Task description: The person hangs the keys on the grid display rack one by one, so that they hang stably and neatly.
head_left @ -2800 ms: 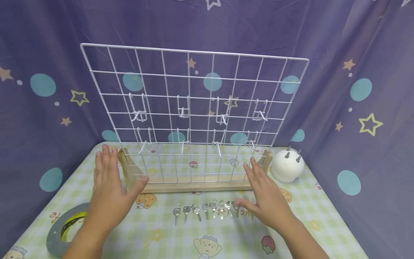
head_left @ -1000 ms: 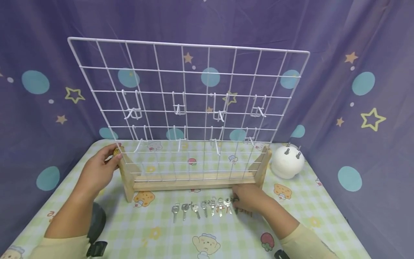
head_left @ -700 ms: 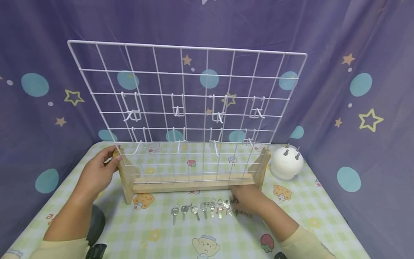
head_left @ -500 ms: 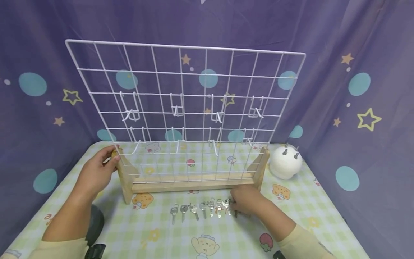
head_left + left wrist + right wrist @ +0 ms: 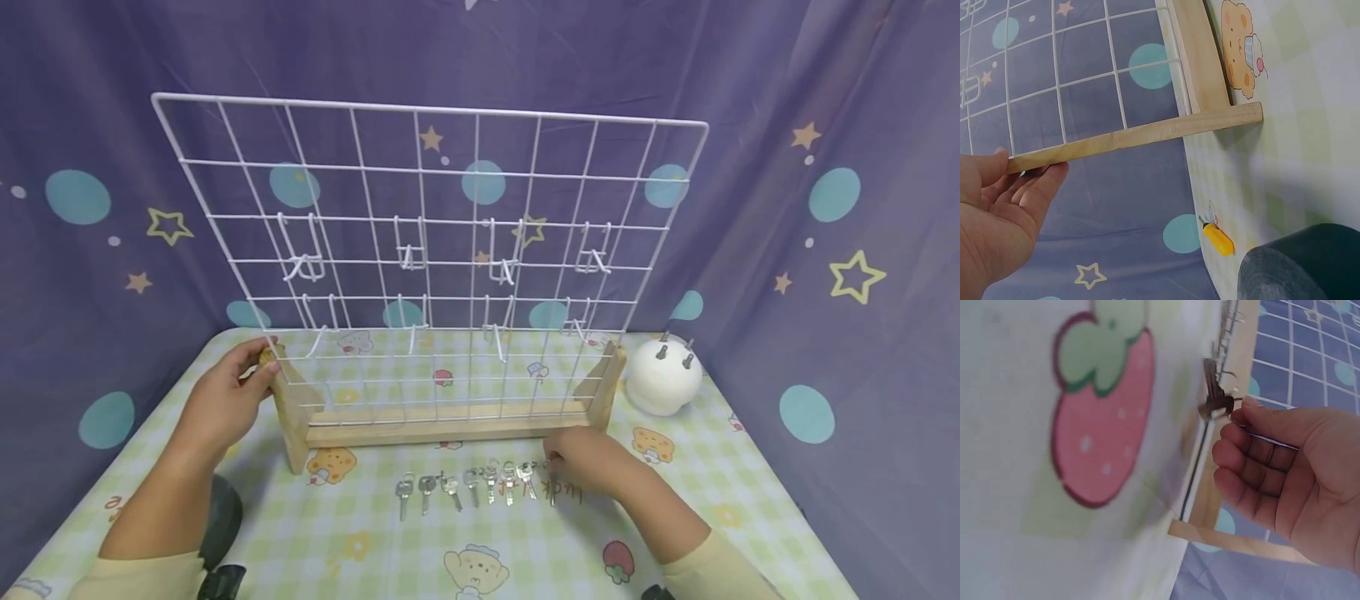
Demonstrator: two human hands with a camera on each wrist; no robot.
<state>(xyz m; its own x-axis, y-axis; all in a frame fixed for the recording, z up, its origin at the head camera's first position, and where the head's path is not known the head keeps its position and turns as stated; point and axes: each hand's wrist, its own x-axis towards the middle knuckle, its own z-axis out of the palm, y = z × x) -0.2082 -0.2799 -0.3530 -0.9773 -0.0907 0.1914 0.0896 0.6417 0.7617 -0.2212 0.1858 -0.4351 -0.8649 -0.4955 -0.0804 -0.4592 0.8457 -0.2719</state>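
A white wire grid panel [image 5: 450, 171] with several white hooks stands tilted back in a wooden stand [image 5: 435, 433]. My left hand [image 5: 225, 400] grips the top of the stand's left side piece; in the left wrist view, its thumb lies on one face and its fingers on the other. Several silver keys with rings [image 5: 491, 482] lie in a row on the table before the stand. At the row's right end, my right hand [image 5: 588, 458] pinches the ring of one key [image 5: 1213, 394] between thumb and forefinger. The key hangs down from the ring.
A white rounded object [image 5: 663, 383] with metal prongs stands right of the stand. A dark tape roll [image 5: 1304, 265] sits by my left forearm, and a yellow-handled screwdriver [image 5: 1217, 239] lies to the left. A purple curtain [image 5: 825, 108] surrounds the checked tablecloth [image 5: 337, 533].
Both hands were spread above the table at first. The left took hold of the stand's side; the right reached down to the end key, pinched its ring and has just shifted slightly right.
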